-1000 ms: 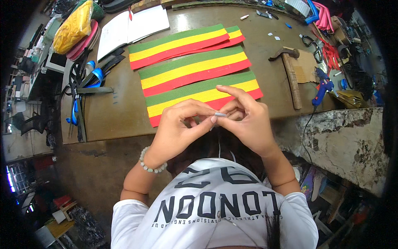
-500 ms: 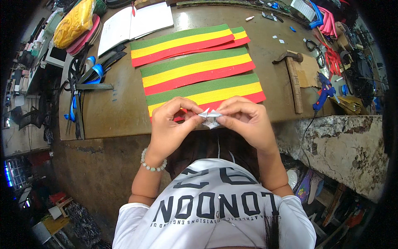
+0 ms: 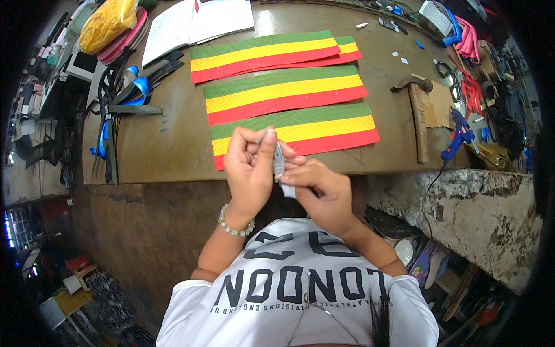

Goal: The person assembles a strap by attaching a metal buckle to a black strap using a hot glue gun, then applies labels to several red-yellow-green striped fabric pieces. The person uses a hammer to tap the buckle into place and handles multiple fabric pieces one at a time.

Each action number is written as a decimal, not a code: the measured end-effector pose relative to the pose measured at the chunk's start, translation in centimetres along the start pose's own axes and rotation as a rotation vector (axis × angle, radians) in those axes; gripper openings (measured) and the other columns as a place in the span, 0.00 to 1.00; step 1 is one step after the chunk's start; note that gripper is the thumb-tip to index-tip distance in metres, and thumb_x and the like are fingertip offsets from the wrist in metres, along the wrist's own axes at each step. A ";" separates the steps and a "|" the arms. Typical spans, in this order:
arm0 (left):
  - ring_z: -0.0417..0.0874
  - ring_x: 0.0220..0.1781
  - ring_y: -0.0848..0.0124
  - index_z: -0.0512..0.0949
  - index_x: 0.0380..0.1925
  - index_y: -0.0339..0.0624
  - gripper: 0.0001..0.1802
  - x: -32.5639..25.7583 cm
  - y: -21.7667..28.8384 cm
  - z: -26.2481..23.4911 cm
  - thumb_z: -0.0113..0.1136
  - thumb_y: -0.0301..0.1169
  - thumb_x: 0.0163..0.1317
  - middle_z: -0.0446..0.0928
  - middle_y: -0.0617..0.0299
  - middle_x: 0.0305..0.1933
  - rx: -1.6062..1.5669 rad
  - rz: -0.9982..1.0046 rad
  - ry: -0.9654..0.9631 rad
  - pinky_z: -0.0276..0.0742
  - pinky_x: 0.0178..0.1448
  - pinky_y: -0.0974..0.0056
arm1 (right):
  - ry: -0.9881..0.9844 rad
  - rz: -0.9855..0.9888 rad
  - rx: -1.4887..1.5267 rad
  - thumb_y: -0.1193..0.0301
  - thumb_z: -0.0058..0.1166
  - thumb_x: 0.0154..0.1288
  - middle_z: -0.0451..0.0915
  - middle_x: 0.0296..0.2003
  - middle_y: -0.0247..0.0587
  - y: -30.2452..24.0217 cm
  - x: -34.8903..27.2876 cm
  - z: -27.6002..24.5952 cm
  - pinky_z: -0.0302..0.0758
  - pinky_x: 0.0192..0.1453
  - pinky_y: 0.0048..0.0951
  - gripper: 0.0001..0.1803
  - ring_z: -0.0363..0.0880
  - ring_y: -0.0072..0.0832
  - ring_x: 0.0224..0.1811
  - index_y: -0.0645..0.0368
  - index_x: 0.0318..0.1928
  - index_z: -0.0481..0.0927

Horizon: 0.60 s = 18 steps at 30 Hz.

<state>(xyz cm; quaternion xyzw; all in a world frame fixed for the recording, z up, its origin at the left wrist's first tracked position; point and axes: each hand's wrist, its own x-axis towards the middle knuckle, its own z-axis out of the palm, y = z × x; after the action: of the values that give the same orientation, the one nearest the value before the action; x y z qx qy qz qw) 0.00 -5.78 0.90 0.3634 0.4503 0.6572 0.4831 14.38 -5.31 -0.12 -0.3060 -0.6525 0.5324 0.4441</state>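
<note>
Between my two hands, just past the table's near edge, is a small white and grey folded strip (image 3: 279,162); I cannot tell whether it is paper or cloth. My left hand (image 3: 250,165) pinches its upper part, thumb raised against the fingers. Lower down, my right hand (image 3: 324,188) grips the same piece, and a white end (image 3: 288,191) hangs below its fingers. Directly beyond my hands lies the nearest green, yellow and red striped band (image 3: 324,133). A second striped band (image 3: 289,95) lies behind it, with overlapping ones (image 3: 260,58) farther back.
At the right are a hammer (image 3: 417,115), a blue glue gun (image 3: 458,136) with a trailing cord, and scissors (image 3: 454,84). Black straps (image 3: 136,109) and blue ribbon lie at the left. An open notebook (image 3: 219,23) rests at the back. A worn concrete ledge (image 3: 480,208) stands lower right.
Both hands have turned the white piece from a sideways hold to an upright one. My left thumb now points up, and my right hand has moved lower. The view has shifted slightly.
</note>
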 end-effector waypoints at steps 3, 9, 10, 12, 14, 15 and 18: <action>0.89 0.38 0.59 0.66 0.42 0.37 0.10 0.6 -0.2 -0.8 0.50 0.33 0.76 0.81 0.47 0.34 -0.075 -0.118 0.006 0.88 0.41 0.63 | 0.003 -0.246 -0.183 0.87 0.64 0.47 0.85 0.42 0.44 0.2 -0.2 0.1 0.79 0.51 0.36 0.17 0.82 0.40 0.45 0.62 0.40 0.84; 0.85 0.49 0.58 0.67 0.52 0.41 0.10 1.4 -1.0 -2.4 0.47 0.34 0.77 0.80 0.50 0.44 -0.635 -0.130 0.071 0.85 0.52 0.59 | 0.065 -0.490 -0.489 0.85 0.67 0.46 0.84 0.44 0.44 0.3 -0.2 -1.0 0.80 0.47 0.34 0.18 0.82 0.38 0.42 0.62 0.41 0.85; 0.85 0.49 0.59 0.67 0.52 0.42 0.10 1.3 -1.1 -2.7 0.47 0.33 0.77 0.80 0.51 0.44 -0.730 -0.132 0.052 0.85 0.52 0.59 | 0.042 -0.524 -0.535 0.84 0.67 0.45 0.84 0.43 0.44 0.4 -0.1 -1.1 0.80 0.47 0.35 0.18 0.83 0.38 0.42 0.63 0.41 0.85; 0.84 0.45 0.63 0.66 0.55 0.46 0.11 1.0 -1.6 -3.3 0.49 0.31 0.76 0.78 0.56 0.42 -0.753 -0.136 0.110 0.84 0.50 0.61 | 0.018 -0.577 -0.559 0.84 0.69 0.47 0.84 0.41 0.43 0.7 0.0 -1.0 0.81 0.41 0.31 0.16 0.82 0.37 0.38 0.62 0.39 0.85; 0.83 0.43 0.66 0.66 0.55 0.47 0.11 0.6 -1.9 -3.5 0.50 0.29 0.76 0.77 0.58 0.41 -0.781 -0.093 0.135 0.82 0.48 0.64 | 0.003 -0.629 -0.585 0.84 0.69 0.47 0.84 0.40 0.43 1.0 0.1 -0.9 0.82 0.38 0.30 0.15 0.83 0.37 0.37 0.63 0.39 0.85; 0.79 0.38 0.72 0.66 0.56 0.49 0.13 0.4 -1.8 -3.4 0.51 0.28 0.75 0.74 0.61 0.39 -0.732 -0.062 0.155 0.79 0.44 0.67 | -0.011 -0.623 -0.598 0.85 0.69 0.47 0.84 0.40 0.42 1.1 0.1 -0.9 0.82 0.37 0.30 0.15 0.83 0.37 0.36 0.63 0.38 0.85; 0.75 0.35 0.75 0.66 0.58 0.49 0.15 0.8 -0.5 -3.4 0.52 0.28 0.74 0.73 0.62 0.38 -0.689 -0.002 0.117 0.77 0.39 0.70 | -0.013 -0.665 -0.586 0.85 0.67 0.48 0.84 0.40 0.42 0.7 -0.1 -1.1 0.83 0.36 0.31 0.13 0.84 0.36 0.36 0.63 0.38 0.85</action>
<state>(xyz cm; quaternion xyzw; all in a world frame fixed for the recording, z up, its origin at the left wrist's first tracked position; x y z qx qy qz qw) -3.14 -5.79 -0.62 0.1405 0.2294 0.7896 0.5515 15.37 -4.76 -0.77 -0.1892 -0.8417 0.1549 0.4815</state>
